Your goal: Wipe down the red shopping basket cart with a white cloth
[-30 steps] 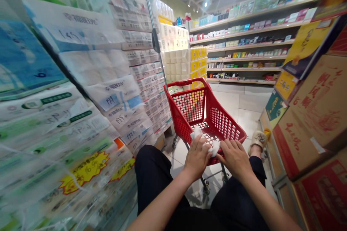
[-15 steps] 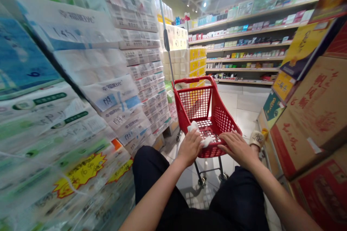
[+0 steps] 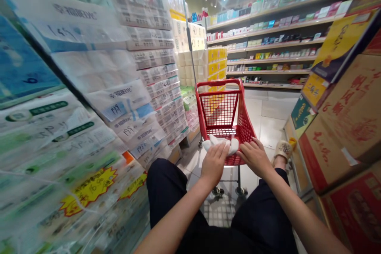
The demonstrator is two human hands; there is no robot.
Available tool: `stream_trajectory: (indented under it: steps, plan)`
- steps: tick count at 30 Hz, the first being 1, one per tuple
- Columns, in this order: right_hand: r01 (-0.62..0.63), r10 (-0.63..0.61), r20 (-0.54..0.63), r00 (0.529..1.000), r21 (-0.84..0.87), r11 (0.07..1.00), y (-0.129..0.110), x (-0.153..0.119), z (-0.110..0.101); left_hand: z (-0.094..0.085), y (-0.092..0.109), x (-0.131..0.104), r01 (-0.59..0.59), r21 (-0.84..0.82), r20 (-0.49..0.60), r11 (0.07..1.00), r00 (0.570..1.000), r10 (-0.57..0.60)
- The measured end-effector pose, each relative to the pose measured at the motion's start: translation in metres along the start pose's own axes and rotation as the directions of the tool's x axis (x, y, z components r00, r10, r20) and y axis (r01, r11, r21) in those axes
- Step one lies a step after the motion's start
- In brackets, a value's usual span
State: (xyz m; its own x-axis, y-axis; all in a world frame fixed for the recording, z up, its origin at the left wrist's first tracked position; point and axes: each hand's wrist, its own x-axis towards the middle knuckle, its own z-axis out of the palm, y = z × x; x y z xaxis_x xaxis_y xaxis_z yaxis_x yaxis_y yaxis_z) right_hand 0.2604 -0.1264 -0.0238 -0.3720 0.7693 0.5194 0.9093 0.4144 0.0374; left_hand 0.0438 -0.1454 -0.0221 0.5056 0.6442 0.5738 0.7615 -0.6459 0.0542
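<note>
A red plastic shopping cart [image 3: 247,123] with grid walls stands between my knees, its handle bar on the far side. My left hand [image 3: 213,163] presses a crumpled white cloth [image 3: 219,142] onto the cart's near rim, fingers bent over it. Part of the cloth spreads out past the fingertips toward the basket; whether it is fabric or paper I cannot tell. At the near right corner, my right hand [image 3: 255,158] grips the cart's rim, thumb side close to the cloth. A thin metal pole [image 3: 188,37] rises from the cart's far left corner.
Stacked packs of tissue paper [image 3: 127,99] wall the left side. Cardboard cartons [image 3: 351,107] are piled on the right. Beyond the cart are yellow-and-white packs [image 3: 216,63] and shelves of small boxed goods [image 3: 268,41]. My shoe [image 3: 283,149] rests by the cartons.
The cart has swivelled, and its right wall now looks narrower. My left hand has slid right with the cloth, which shows more spread out. My right hand has shifted left and closed around the corner.
</note>
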Motion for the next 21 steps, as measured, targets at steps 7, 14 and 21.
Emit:
stream_trajectory:
  steps: [7,14,21]
  plan:
    - [0.037,-0.037,0.019,0.999,0.0,0.999,-0.011,0.0,0.002,0.013,0.003,0.037,-0.058,0.04,0.09,0.998,0.994,0.054]
    - [-0.02,0.019,-0.019,1.0,-0.025,0.999,-0.012,-0.004,0.006,0.016,-0.001,0.036,-0.101,0.012,0.1,0.995,0.99,0.099]
    - [-0.012,0.012,-0.005,1.0,0.0,1.0,-0.018,-0.007,0.0,-0.016,-0.066,-0.005,-0.19,0.096,0.034,0.977,0.982,0.187]
